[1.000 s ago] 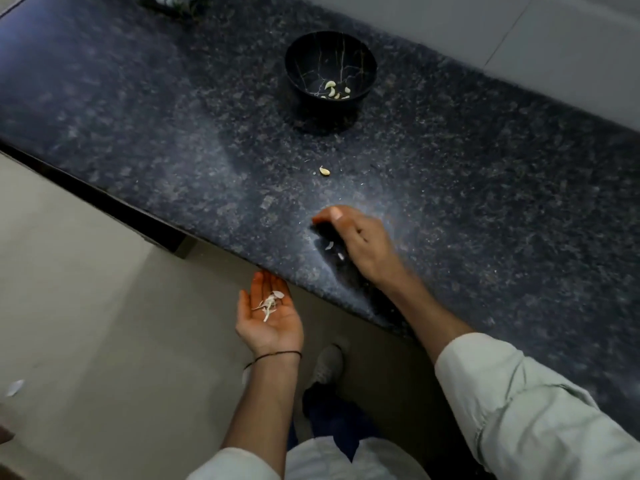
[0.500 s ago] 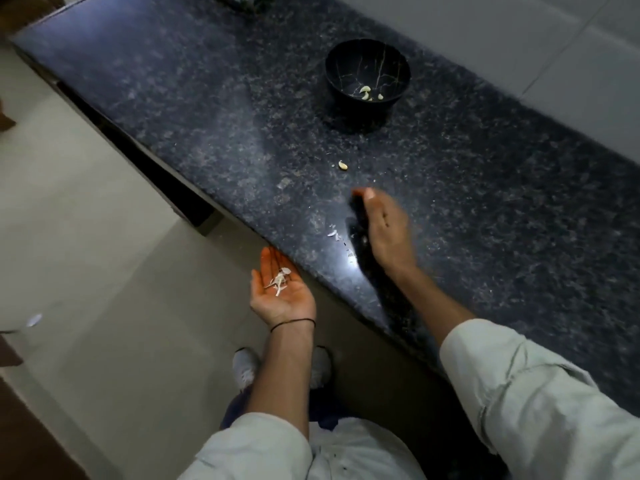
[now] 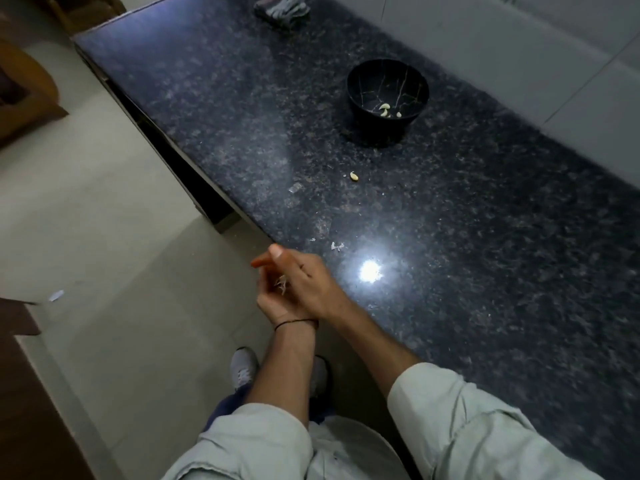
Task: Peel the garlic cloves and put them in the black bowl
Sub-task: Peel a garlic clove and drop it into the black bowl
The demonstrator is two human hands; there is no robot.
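Observation:
A black bowl (image 3: 375, 128) stands on the dark granite counter (image 3: 485, 237) with a few peeled garlic cloves (image 3: 385, 107) inside. One loose clove (image 3: 354, 176) lies on the counter between the bowl and my hands. At the counter's front edge my left hand (image 3: 272, 304) is held palm up just off the edge, mostly covered by my right hand. My right hand (image 3: 306, 282) lies across it with straight fingers. White garlic skins (image 3: 281, 284) show between the two hands. A few skin scraps (image 3: 337, 246) sit on the counter just beyond my hands.
A crumpled grey cloth (image 3: 282, 8) lies at the counter's far end. A bright light glare (image 3: 370, 271) sits on the counter by my right hand. Wooden furniture (image 3: 20, 95) stands at the left over pale floor tiles. A tiled wall (image 3: 519, 46) runs behind the bowl.
My right hand has come off the counter surface toward me and now covers my left palm with the skins. My left hand stayed at the edge. The view has swung left.

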